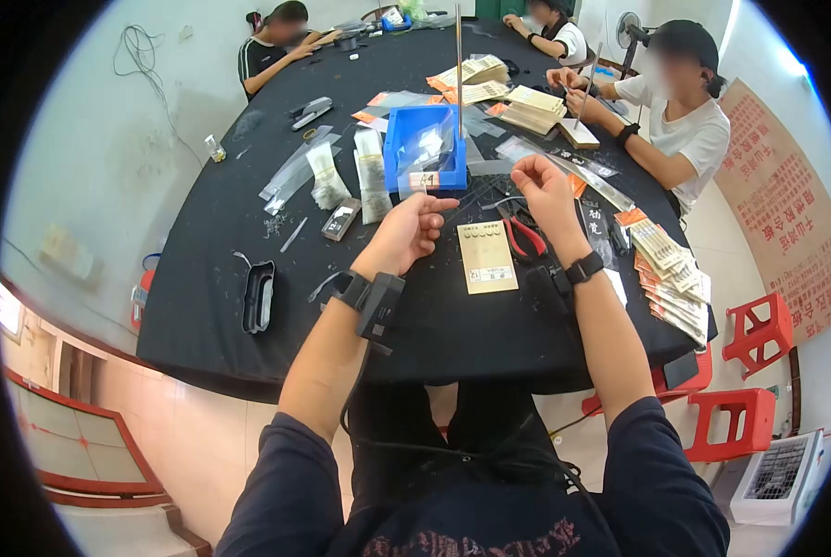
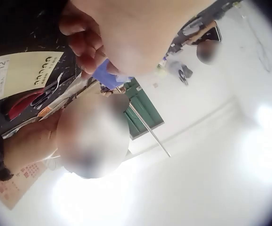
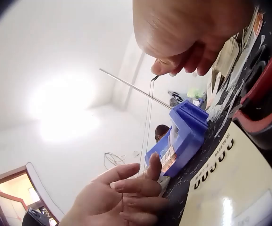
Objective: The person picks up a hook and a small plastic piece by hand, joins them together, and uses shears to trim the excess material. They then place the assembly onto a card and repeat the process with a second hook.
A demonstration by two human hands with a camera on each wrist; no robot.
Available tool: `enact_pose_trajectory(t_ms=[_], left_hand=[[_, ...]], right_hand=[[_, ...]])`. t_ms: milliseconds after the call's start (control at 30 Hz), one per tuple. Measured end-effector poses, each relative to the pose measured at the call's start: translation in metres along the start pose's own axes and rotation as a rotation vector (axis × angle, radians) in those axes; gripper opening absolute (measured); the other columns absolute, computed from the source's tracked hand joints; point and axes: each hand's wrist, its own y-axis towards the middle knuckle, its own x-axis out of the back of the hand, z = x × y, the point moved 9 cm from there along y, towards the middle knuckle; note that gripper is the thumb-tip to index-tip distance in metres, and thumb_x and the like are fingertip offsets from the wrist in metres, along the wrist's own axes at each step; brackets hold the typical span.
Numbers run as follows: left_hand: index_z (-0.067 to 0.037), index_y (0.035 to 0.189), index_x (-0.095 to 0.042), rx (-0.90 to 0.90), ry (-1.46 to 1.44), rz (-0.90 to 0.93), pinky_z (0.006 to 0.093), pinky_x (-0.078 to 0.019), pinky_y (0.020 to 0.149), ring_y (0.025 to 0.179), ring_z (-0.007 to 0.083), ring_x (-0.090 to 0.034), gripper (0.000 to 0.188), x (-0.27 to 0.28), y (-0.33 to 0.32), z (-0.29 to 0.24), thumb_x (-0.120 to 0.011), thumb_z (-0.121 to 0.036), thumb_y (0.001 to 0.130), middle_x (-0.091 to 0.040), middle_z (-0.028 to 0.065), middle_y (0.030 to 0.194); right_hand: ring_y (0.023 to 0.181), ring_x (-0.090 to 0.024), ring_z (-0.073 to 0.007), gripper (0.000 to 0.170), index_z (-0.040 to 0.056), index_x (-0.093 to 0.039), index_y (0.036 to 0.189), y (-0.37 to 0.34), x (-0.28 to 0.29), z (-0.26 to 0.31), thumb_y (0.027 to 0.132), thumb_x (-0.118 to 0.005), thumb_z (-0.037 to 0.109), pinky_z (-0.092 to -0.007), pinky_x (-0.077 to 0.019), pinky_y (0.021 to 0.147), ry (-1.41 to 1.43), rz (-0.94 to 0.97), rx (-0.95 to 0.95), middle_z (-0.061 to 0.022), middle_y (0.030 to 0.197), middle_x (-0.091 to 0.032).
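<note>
My right hand (image 1: 547, 193) is up at 1 o'clock from the cream card (image 1: 486, 265). Its thumb and finger pinch a tiny dark bit (image 3: 155, 77). A thin thread (image 3: 149, 99) runs from that bit, tight and straight, down to my left hand (image 1: 411, 227) at 10 o'clock. My left fingers are bent and hold the other end of the thread, though it is so thin that I can't be sure which fingers have it.

The card lies flat on the black cloth (image 1: 453, 334), below my hands. It has a row of dark hooks near the top and the number 12 near the bottom. Red handles (image 2: 25, 103) lie just beside it at 2 o'clock. The blue box (image 3: 195, 141) sits at 11 o'clock, with clear bags in it. A pile of cards (image 1: 671, 278) is at 3 o'clock, and a black case (image 1: 259, 297) is near 9 o'clock.
</note>
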Motion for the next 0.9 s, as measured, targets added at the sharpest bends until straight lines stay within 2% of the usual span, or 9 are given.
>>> enact_pose_trajectory(t_ms=[67, 167, 200, 300, 333, 433, 567, 800, 900], left_hand=[[-0.001, 0.123, -0.056, -0.065, 0.043, 0.003, 0.0215, -0.0364, 0.058, 0.068, 0.0098, -0.048, 0.041, 0.004, 0.003, -0.008, -0.046, -0.028, 0.094, -0.046, -0.0043, 0.066], [-0.001, 0.127, -0.052, -0.296, -0.086, -0.163, 0.0236, -0.0413, 0.063, 0.08, 0.0147, -0.058, 0.041, -0.001, -0.009, -0.033, -0.05, -0.023, 0.093, -0.049, -0.0025, 0.067], [-0.002, 0.131, -0.048, -0.34, -0.223, -0.108, 0.0242, -0.044, 0.064, 0.091, 0.0204, -0.062, 0.043, -0.006, -0.014, -0.039, -0.052, -0.019, 0.092, -0.05, -0.0011, 0.066], [-0.004, 0.135, -0.045, -0.372, -0.334, 0.044, 0.0219, -0.0412, 0.057, 0.082, 0.0185, -0.06, 0.045, -0.013, -0.018, -0.042, -0.051, -0.019, 0.092, -0.048, -0.0015, 0.065], [-0.005, 0.135, -0.045, -0.343, -0.364, 0.084, 0.0197, -0.0349, 0.049, 0.071, 0.0149, -0.055, 0.045, -0.015, -0.017, -0.04, -0.049, -0.019, 0.093, -0.043, -0.002, 0.061], [-0.007, 0.137, -0.044, -0.247, -0.211, 0.131, 0.0191, -0.0291, 0.045, 0.061, 0.0117, -0.049, 0.046, -0.021, -0.015, -0.032, -0.047, -0.02, 0.093, -0.037, -0.0026, 0.058], [-0.009, 0.14, -0.041, -0.278, 0.127, -0.034, 0.0199, -0.0298, 0.046, 0.061, 0.0134, -0.057, 0.048, -0.014, -0.013, -0.029, -0.042, -0.025, 0.094, -0.052, 0.0013, 0.062], [-0.013, 0.153, -0.009, -0.332, 0.233, 0.019, 0.0229, -0.0378, 0.053, 0.079, 0.0245, -0.068, 0.059, -0.023, -0.022, -0.043, -0.031, -0.028, 0.1, -0.068, 0.018, 0.083], [-0.014, 0.153, -0.005, -0.331, 0.263, 0.059, 0.0235, -0.0396, 0.054, 0.083, 0.0251, -0.069, 0.061, -0.03, -0.026, -0.043, -0.031, -0.031, 0.1, -0.069, 0.0192, 0.087]], right_hand=[[0.068, -0.055, -0.0081, 0.005, 0.0005, -0.062, 0.087, 0.001, 0.001, -0.006, 0.087, -0.064, 0.005, -0.0235, -0.045, 0.064, -0.021, -0.017, 0.022, -0.0016, 0.074, -0.062], [0.069, -0.057, -0.0093, 0.005, -0.0001, -0.062, 0.087, 0.003, 0.005, -0.009, 0.086, -0.065, 0.004, -0.024, -0.0454, 0.064, -0.03, -0.029, 0.026, -0.0035, 0.076, -0.063], [0.069, -0.057, -0.0094, 0.005, -0.0002, -0.062, 0.087, 0.002, 0.003, -0.008, 0.086, -0.065, 0.004, -0.024, -0.0455, 0.064, -0.021, -0.019, 0.018, -0.0035, 0.076, -0.064], [0.069, -0.057, -0.0099, 0.006, -0.0002, -0.063, 0.088, -0.003, -0.006, -0.01, 0.086, -0.065, 0.005, -0.0241, -0.0457, 0.064, 0.012, 0.018, -0.022, -0.0035, 0.077, -0.064], [0.069, -0.057, -0.01, 0.006, -0.0002, -0.063, 0.088, -0.004, -0.008, -0.01, 0.086, -0.065, 0.005, -0.0241, -0.0457, 0.064, 0.017, 0.021, -0.028, -0.0035, 0.077, -0.064], [0.069, -0.057, -0.0103, 0.006, -0.0002, -0.063, 0.088, -0.004, -0.006, -0.007, 0.085, -0.065, 0.004, -0.0247, -0.046, 0.064, 0.012, 0.019, -0.034, -0.0036, 0.077, -0.065], [0.072, -0.056, -0.008, 0.004, 0.001, -0.061, 0.088, -0.002, 0.001, -0.004, 0.087, -0.064, 0.004, -0.023, -0.0455, 0.066, 0.005, 0.018, -0.02, -0.0007, 0.078, -0.063], [0.069, -0.06, -0.0121, 0.006, 0.001, -0.063, 0.085, 0.0, 0.014, -0.002, 0.084, -0.067, 0.005, -0.0265, -0.0483, 0.065, -0.052, -0.054, -0.02, -0.0056, 0.076, -0.065], [0.069, -0.06, -0.0113, 0.006, 0.0005, -0.063, 0.085, 0.001, 0.015, -0.007, 0.084, -0.067, 0.005, -0.0262, -0.0482, 0.065, -0.037, -0.065, -0.016, -0.0053, 0.076, -0.065]])
